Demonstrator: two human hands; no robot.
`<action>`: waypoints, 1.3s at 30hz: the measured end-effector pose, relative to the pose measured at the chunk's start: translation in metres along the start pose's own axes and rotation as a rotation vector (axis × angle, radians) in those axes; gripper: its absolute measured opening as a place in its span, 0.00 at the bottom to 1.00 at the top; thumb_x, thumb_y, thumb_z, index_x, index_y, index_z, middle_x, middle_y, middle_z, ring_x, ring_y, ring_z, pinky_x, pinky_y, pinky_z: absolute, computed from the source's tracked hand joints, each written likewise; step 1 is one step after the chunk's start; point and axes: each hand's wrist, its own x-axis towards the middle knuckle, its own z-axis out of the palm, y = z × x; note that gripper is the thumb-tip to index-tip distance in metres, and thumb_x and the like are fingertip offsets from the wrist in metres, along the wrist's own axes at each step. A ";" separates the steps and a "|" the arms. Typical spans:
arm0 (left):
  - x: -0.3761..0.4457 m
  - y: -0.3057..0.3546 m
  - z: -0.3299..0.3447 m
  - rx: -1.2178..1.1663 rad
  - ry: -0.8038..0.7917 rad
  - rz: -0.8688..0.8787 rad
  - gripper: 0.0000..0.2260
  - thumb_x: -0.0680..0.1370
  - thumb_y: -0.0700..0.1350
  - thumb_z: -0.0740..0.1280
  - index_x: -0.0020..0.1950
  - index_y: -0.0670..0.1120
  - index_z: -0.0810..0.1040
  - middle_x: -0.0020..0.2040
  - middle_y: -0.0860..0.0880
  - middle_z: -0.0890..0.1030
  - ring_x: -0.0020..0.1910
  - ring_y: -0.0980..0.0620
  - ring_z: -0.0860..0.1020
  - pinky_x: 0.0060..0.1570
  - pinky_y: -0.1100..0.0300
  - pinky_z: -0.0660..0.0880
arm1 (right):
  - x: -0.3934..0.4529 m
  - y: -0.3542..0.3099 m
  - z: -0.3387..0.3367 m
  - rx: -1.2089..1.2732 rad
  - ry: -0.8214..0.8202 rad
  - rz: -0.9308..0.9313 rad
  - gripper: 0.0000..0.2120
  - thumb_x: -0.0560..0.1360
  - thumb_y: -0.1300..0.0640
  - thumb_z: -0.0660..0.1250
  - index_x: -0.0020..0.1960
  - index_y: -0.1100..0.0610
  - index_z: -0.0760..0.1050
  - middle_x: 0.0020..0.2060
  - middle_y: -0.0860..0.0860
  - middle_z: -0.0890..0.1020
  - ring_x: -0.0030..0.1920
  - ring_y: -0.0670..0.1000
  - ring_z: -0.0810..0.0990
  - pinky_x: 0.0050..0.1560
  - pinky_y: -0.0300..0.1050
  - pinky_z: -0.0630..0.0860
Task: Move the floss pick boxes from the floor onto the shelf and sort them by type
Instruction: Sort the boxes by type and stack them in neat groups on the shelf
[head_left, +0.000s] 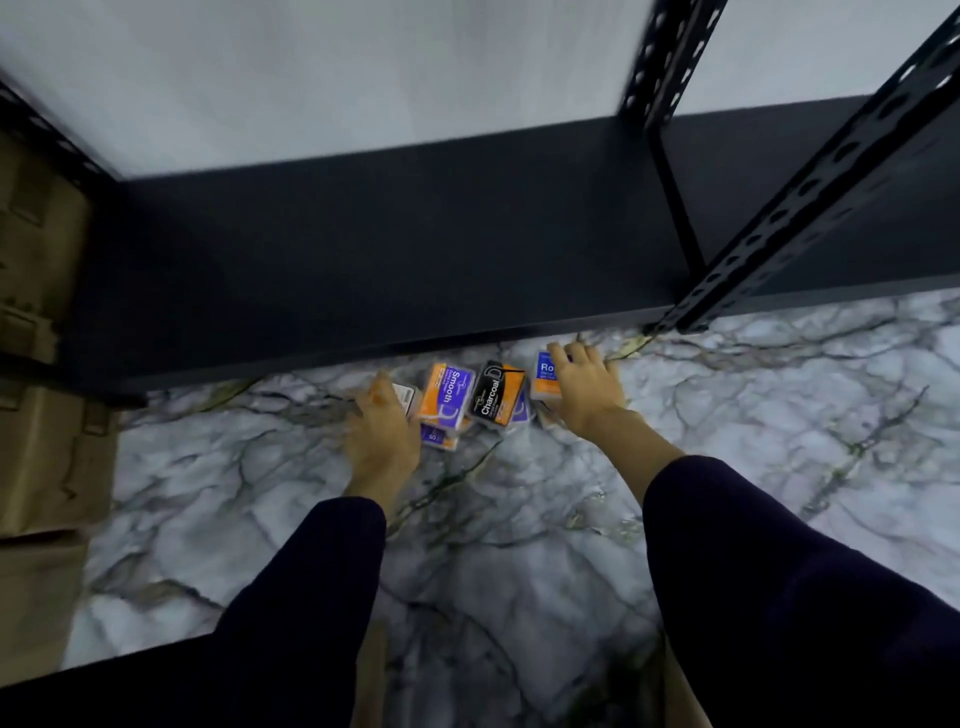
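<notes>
Our dark sleeves (753, 571) cross veined marble floor (519, 545); our left hand (382, 441) touches a blurred pale box (404, 397), grip unclear; our right hand (584, 387) curls round the blue box (544, 371); glossy Smooth box (447, 397) and Charcoal box (493, 395) lie between, below the matte black shelf (389, 249).

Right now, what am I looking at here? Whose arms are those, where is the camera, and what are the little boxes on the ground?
There is no machine here: a person wears a camera on the head, so the one picture looks down at their own two arms in dark sleeves. Small floss pick boxes lie in a heap on the marble floor, just in front of a low black shelf. One orange box reads "Smooth", a black box reads "Charcoal". The right hand lies over a blue box and seems to grasp it. The left hand reaches a white box at the heap's left edge; blur hides whether it grips. Cardboard cartons stand at the left.
</notes>
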 end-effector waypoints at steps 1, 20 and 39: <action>-0.002 0.000 -0.001 -0.005 0.001 0.011 0.27 0.78 0.50 0.66 0.73 0.46 0.59 0.66 0.38 0.67 0.61 0.36 0.70 0.53 0.43 0.71 | -0.002 -0.001 -0.002 0.012 0.010 -0.004 0.36 0.75 0.46 0.67 0.75 0.57 0.54 0.69 0.58 0.65 0.70 0.60 0.62 0.69 0.57 0.61; -0.133 0.066 -0.318 -0.160 0.594 0.534 0.29 0.77 0.53 0.63 0.76 0.56 0.58 0.69 0.47 0.67 0.57 0.38 0.72 0.54 0.46 0.71 | -0.153 -0.069 -0.314 0.184 0.729 -0.265 0.33 0.72 0.47 0.69 0.72 0.51 0.61 0.62 0.55 0.67 0.62 0.56 0.67 0.60 0.50 0.66; -0.151 0.088 -0.499 -0.463 0.886 0.688 0.20 0.75 0.57 0.68 0.67 0.57 0.73 0.62 0.52 0.71 0.59 0.49 0.71 0.52 0.61 0.68 | -0.174 -0.095 -0.496 0.054 1.071 -0.276 0.36 0.71 0.47 0.72 0.74 0.50 0.60 0.69 0.49 0.69 0.67 0.55 0.65 0.62 0.50 0.64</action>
